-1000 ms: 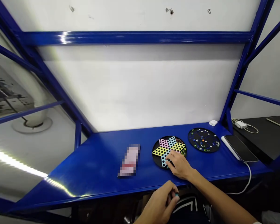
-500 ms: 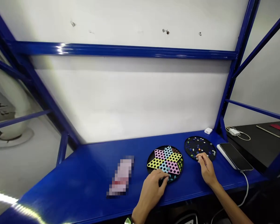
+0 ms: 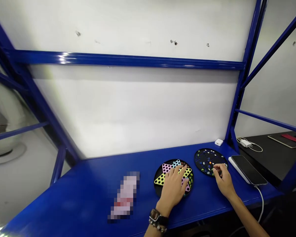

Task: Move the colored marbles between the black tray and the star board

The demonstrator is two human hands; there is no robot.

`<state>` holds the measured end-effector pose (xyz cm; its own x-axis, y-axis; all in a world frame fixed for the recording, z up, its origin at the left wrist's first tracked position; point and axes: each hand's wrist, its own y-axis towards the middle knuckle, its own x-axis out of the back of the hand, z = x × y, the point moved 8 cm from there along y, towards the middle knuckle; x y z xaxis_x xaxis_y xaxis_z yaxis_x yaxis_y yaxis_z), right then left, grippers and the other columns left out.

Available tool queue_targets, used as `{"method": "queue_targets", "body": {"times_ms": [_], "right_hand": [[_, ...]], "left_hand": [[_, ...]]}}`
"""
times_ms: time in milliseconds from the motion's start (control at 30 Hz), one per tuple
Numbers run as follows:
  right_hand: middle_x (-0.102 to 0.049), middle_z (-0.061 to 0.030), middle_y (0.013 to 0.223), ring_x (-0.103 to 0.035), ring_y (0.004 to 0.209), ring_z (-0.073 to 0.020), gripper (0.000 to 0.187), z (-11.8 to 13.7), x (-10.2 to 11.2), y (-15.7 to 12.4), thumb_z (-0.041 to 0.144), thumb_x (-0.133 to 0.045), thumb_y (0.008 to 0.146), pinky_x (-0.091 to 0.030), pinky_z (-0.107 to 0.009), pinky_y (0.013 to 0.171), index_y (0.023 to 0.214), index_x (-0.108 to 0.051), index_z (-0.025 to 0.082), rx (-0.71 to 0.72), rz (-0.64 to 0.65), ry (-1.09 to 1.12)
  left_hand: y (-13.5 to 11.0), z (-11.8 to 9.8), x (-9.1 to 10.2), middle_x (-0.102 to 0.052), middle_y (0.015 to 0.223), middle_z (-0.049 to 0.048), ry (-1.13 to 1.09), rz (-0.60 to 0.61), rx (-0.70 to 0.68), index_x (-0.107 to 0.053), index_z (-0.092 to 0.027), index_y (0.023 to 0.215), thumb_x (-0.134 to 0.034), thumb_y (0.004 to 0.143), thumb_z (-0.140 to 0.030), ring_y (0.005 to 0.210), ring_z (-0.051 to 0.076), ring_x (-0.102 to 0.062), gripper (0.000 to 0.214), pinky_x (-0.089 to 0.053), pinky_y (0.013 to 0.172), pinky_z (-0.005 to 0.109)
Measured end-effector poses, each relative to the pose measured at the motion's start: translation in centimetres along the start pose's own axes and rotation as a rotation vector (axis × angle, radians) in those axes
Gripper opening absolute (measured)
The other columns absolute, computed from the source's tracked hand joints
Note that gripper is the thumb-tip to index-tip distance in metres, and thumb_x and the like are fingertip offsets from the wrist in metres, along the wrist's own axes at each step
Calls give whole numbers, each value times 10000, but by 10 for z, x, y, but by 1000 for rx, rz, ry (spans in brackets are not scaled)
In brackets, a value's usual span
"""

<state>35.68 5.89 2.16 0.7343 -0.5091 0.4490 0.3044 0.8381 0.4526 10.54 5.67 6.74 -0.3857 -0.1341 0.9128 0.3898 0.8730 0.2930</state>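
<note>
Covering the star board (image 3: 160, 179), my left hand (image 3: 174, 186) spread, gripping nothing; my right hand (image 3: 224, 182) curled at the right tray (image 3: 217, 158), hold unclear.

The near part of the star-patterned board (image 3: 160, 179) is covered by the left hand (image 3: 174, 187), its palm side unseen. Whether anything is pinched by the right hand (image 3: 224, 184) cannot be told. Many pieces on the right tray (image 3: 195, 162) are too small to be made out. The pink item (image 3: 125, 197) at left is pixelated. Both forearms (image 3: 249, 215) are cut off at the near side.
</note>
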Motion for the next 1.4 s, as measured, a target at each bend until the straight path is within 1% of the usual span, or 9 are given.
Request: {"method": "queue_targets", "body": {"times_ms": [100, 267, 433, 633, 733, 1000, 1167, 1300, 1400], "right_hand": [[-631, -62, 921, -598, 821, -219, 285, -5, 3, 1, 470, -486, 889, -484, -343, 693, 917, -610, 215, -29, -26, 24], [-631, -72, 931, -594, 812, -220, 286, -17, 3, 2, 463, -473, 884, -487, -338, 659, 921, -605, 212, -83, -18, 49], [-633, -76, 977, -596, 849, -234, 265, -20, -4, 2, 440, -505, 858, -494, -353, 681, 943, -618, 217, -62, 6, -2], [-637, -74, 979, -602, 839, -231, 257, -21, -2, 1, 432, -502, 863, -496, -354, 682, 946, -620, 220, -72, -10, -9], [-639, -74, 980, -604, 832, -228, 253, -19, -2, 1, 435, -505, 863, -496, -350, 681, 931, -621, 221, -66, -3, -21], [-648, -81, 1059, -596, 990, -260, 259, -19, -7, 4, 387, -484, 868, -477, -405, 823, 1008, -632, 227, 14, 12, -201], [-673, -83, 1053, -612, 1027, -277, 301, -30, -18, 16, 329, -422, 888, -431, -415, 808, 1065, -645, 232, 6, 135, -448], [-676, -76, 1008, -641, 957, -246, 293, -37, -27, 27, 295, -393, 910, -421, -383, 794, 998, -660, 214, 1, 295, -534], [-662, -91, 1058, -639, 963, -238, 297, -37, -31, 34, 316, -447, 899, -430, -346, 785, 1077, -657, 203, 11, 394, -534]], "left_hand": [[12, -16, -24, -572, 1413, 46, -15, 137, -115, -576, -277, 1331, -445, 975, -297, 1262, 271, -521, 380, -407, 1063, 484], [-2, -6, -38, -531, 1468, 14, -53, 145, -84, -523, -285, 1384, -358, 985, -184, 1346, 234, -465, 444, -320, 1146, 494], [-8, -5, -24, -623, 1348, 3, -103, 97, -69, -628, -312, 1247, -467, 977, -308, 1272, 250, -504, 314, -331, 1118, 490], [8, -19, -25, -699, 1053, 18, -71, 98, -41, -708, -278, 1043, -512, 949, -266, 1024, 230, -594, 217, -422, 931, 410], [8, -19, -22, -701, 1020, 14, -94, 69, -30, -704, -265, 994, -498, 957, -258, 998, 224, -597, 209, -415, 910, 398], [-38, 12, 13, -694, 924, 28, -167, -70, 112, -666, -247, 888, -491, 935, -269, 916, 222, -610, 183, -438, 845, 366], [-56, 21, 8, -687, 881, 26, -158, -4, 88, -654, -246, 800, -504, 908, -234, 881, 214, -605, 185, -451, 788, 343], [-60, 26, 8, -685, 940, 37, -205, -75, 85, -664, -260, 889, -496, 927, -268, 910, 212, -613, 172, -480, 807, 336], [-62, 31, 8, -682, 974, 51, -257, -118, 107, -663, -254, 940, -490, 941, -315, 929, 217, -618, 184, -498, 815, 348]]}}
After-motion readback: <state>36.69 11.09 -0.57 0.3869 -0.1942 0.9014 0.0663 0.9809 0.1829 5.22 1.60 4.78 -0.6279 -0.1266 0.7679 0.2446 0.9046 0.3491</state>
